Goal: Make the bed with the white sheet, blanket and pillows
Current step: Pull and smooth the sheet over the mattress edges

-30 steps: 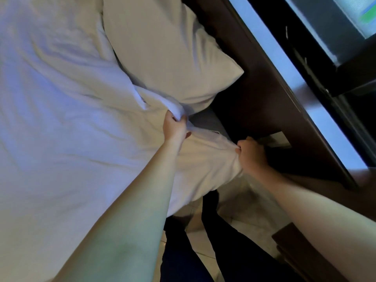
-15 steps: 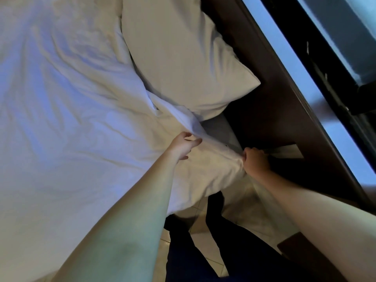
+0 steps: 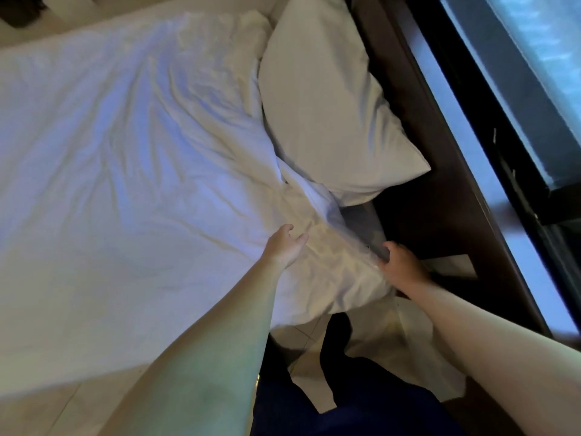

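Dark wooden headboard [image 3: 418, 127] runs along the right, backed by a black-framed window [image 3: 534, 99] letting in cool bluish daylight (glass blurred), with pale tiled floor [image 3: 309, 369] below and dim room light overall.

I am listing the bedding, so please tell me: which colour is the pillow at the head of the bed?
Plain white, no pattern; the pillow shows in the head view.
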The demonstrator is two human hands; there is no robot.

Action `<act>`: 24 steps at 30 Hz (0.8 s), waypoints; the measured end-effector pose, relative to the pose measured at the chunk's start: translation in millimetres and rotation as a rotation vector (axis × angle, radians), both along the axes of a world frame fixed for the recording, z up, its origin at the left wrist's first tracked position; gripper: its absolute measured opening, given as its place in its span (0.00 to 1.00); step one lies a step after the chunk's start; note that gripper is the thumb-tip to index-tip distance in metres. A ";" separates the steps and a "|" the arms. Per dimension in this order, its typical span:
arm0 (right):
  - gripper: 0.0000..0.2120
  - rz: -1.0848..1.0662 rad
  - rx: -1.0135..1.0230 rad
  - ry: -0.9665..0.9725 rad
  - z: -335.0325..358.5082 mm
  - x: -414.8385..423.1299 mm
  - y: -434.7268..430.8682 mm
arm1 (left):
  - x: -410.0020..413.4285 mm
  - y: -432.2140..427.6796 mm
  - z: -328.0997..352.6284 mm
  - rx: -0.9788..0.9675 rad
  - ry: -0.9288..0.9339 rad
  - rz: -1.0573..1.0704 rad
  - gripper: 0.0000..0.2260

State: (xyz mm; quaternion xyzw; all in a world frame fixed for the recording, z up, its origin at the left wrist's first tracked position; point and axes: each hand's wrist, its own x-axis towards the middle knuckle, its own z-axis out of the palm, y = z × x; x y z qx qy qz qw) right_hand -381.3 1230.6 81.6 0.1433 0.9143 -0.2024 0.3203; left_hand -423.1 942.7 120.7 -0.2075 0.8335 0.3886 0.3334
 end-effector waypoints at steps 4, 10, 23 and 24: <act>0.28 0.034 -0.010 -0.014 24.6 -3.6 -17.3 | 16.9 -24.9 25.5 -0.056 0.033 0.007 0.32; 0.29 0.082 -0.059 0.061 61.5 2.9 -55.8 | 50.7 -81.5 60.8 -0.163 0.100 0.028 0.32; 0.30 0.330 -0.003 0.172 110.0 42.3 -235.6 | 169.8 -291.4 113.2 -0.253 0.181 0.189 0.30; 0.31 0.339 -0.019 0.171 112.3 44.4 -254.6 | 181.2 -309.3 115.2 -0.256 0.182 0.209 0.30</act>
